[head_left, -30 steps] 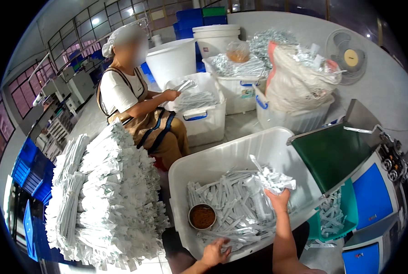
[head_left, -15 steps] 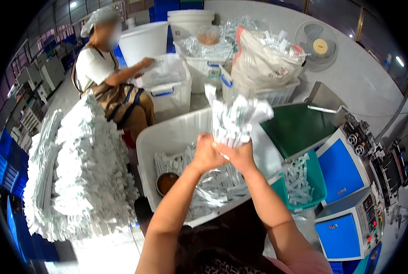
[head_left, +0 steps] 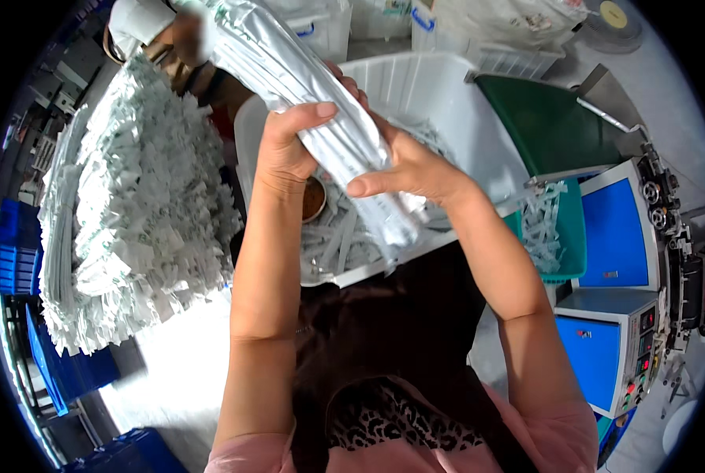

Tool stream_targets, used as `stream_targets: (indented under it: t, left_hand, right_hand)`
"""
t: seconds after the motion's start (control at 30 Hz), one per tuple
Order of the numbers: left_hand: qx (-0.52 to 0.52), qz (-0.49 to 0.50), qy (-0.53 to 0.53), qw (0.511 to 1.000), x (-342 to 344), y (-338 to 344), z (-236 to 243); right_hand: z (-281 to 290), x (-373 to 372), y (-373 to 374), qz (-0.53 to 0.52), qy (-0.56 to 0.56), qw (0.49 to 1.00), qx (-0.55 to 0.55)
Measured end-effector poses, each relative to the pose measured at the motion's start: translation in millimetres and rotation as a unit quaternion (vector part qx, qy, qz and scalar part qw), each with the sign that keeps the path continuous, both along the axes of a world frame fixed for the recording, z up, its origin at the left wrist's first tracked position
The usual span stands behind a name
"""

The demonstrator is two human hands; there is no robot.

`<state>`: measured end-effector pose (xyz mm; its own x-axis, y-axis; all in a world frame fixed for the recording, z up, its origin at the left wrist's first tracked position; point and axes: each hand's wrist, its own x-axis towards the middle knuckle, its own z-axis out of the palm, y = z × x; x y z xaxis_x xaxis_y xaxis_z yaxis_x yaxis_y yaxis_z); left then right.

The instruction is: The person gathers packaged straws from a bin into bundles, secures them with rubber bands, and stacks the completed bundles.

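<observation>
A thick bundle of long, silvery-white foil packets [head_left: 270, 59] slants across the upper middle, gripped in both hands. My left hand [head_left: 285, 150] wraps its near left side, thumb lying across the top. My right hand [head_left: 415, 165] clasps the lower right side, thumb over the front and fingers partly hidden behind. The bundle's lower end hangs over the near rim of a large white tub [head_left: 415, 71]. In the tub lie loose packets [head_left: 329, 244] of the same look and a round brown-filled bowl [head_left: 313, 199], partly covered by my left wrist.
A tall pile of packets [head_left: 143, 213] stands at the left. To the right are a dark green belt [head_left: 553, 130], a teal basket [head_left: 575, 236] of strips and a blue-doored machine [head_left: 611, 229]. A co-worker [head_left: 132, 24] sits far left.
The bundle, upright over the tub before, now lies tilted toward the upper left and closer to me. Both hands have shifted their grip along it, and the view has tipped downward.
</observation>
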<state>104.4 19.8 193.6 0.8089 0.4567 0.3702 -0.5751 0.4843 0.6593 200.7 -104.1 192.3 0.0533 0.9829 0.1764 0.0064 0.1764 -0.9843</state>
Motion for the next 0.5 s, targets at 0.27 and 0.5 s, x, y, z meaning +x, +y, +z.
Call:
stream_targets:
  t: [0.27,0.5]
  left_hand:
    - [-0.304,-0.109,0.132,0.937,-56.9,-37.0,-138.3]
    - [-0.411,-0.185,0.065,0.890,-58.3,-42.8,-155.3]
  right_hand:
    - [-105.6,-93.6,-53.0,-0.026,0.310,0.909,-0.276]
    - [-126.2,-80.7,-57.2,0.012,0.178,0.936,-0.302]
